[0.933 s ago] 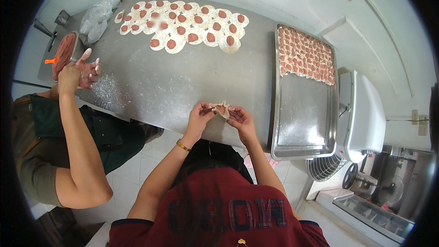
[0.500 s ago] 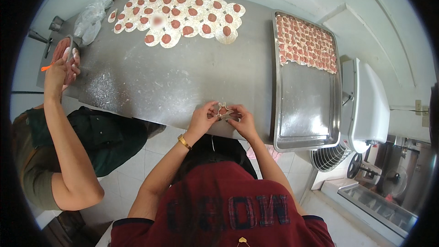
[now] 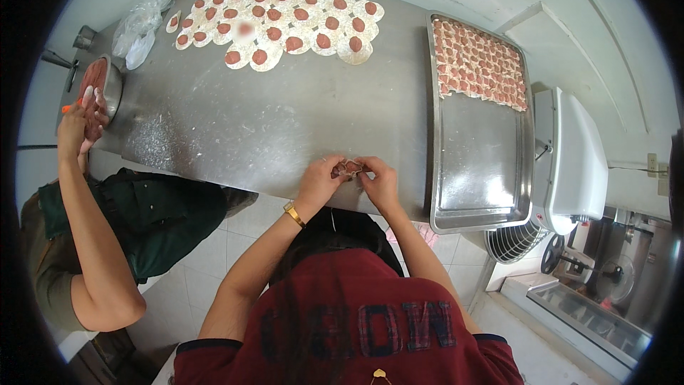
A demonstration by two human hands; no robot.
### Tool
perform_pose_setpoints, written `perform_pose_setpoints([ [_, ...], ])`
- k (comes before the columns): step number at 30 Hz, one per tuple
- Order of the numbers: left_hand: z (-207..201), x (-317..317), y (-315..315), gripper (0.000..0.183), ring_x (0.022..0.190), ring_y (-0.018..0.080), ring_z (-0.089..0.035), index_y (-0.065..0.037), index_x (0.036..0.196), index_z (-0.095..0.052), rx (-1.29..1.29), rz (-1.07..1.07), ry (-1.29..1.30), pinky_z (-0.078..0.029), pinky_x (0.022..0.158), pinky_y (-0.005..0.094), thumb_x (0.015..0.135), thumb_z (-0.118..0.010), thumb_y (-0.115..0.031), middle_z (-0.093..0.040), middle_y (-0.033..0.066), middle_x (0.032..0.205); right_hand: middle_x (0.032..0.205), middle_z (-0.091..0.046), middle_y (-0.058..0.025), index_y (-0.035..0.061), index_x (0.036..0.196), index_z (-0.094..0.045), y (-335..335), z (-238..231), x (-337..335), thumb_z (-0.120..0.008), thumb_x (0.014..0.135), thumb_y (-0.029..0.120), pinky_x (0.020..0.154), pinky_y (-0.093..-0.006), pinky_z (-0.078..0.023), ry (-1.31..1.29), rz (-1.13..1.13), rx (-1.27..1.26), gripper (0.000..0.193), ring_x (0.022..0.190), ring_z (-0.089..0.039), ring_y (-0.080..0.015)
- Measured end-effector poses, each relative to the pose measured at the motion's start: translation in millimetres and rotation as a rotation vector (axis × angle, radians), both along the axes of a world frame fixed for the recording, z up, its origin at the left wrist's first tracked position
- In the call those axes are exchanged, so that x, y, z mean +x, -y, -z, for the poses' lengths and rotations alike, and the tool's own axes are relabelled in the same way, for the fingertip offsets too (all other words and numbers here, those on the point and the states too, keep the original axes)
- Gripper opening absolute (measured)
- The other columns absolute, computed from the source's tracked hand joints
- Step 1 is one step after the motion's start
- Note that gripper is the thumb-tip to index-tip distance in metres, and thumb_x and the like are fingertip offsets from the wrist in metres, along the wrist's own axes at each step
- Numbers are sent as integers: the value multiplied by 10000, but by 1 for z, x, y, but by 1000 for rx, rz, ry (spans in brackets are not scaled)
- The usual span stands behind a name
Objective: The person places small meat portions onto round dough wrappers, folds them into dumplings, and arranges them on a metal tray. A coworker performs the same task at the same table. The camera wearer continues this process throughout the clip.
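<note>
A gold-toned watch point(image 3: 293, 214) is circling my left wrist, and just past it my left hand point(image 3: 318, 185) and right hand point(image 3: 380, 182) are pinching opposite sides of one gathered wrapper point(image 3: 350, 168), reddish filling showing between them, right by the near edge of the desk point(image 3: 285, 117)! From there, between 2 and 3 o'clock, a metal tray point(image 3: 474, 160) is carrying packed filled pieces point(image 3: 479, 64) across its far part. At 11 o'clock, dough rounds point(image 3: 293, 44) are lying crowded together, topped with filling. White powder point(image 3: 160, 139) is dusting 9 o'clock, a white machine point(image 3: 573, 160) is standing at 3, and between 9 and 10 a co-worker's hands point(image 3: 92, 115) are hovering around a metal bowl point(image 3: 115, 89).
</note>
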State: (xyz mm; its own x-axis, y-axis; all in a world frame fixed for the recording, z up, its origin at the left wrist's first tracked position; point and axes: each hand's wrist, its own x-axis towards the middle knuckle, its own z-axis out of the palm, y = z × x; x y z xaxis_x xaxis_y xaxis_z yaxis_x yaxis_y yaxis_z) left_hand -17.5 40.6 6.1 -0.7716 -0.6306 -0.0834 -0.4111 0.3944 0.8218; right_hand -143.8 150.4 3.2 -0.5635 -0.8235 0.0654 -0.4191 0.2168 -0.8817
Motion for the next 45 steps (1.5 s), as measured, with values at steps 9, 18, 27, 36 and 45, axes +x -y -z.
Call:
perform_pose_setpoints([
  [9,-12,4,1,339,793,245,-654,-30,1030,-615,181,40,-134,-543,691,346,707,-715,-4,-618,144,1005,925,-606,-152,20,1016,-622,-1,-12,-15,-617,678,-60,742,-386,-494,-78,-112,67,347,857,-610,-340],
  [18,-15,-1,0,206,752,306,-638,-56,880,-584,-29,135,-9,-497,648,397,736,-711,-129,-649,115,772,853,-605,-139,9,877,-615,1,-13,1,-557,673,-91,735,-403,-480,-94,-106,12,235,835,-588,-345],
  [27,-12,2,1,217,753,305,-633,-34,882,-573,-84,72,-92,-502,677,388,732,-709,-111,-646,120,774,893,-595,-136,28,965,-612,-6,-17,-3,-561,707,-57,752,-426,-479,-140,-114,65,277,883,-584,-369],
  [36,-12,-7,0,273,753,255,-665,-30,948,-596,54,154,55,-520,677,346,711,-728,-61,-662,126,810,908,-588,-159,37,1013,-614,-8,-13,5,-566,718,-42,715,-419,-495,-132,-91,75,309,835,-600,-379],
  [45,-19,-6,1,238,742,288,-643,-50,894,-584,-15,154,76,-503,647,379,725,-730,-131,-659,110,792,943,-579,-159,38,1044,-608,-7,-11,6,-562,711,-46,764,-432,-483,-115,-109,158,347,880,-585,-381],
])
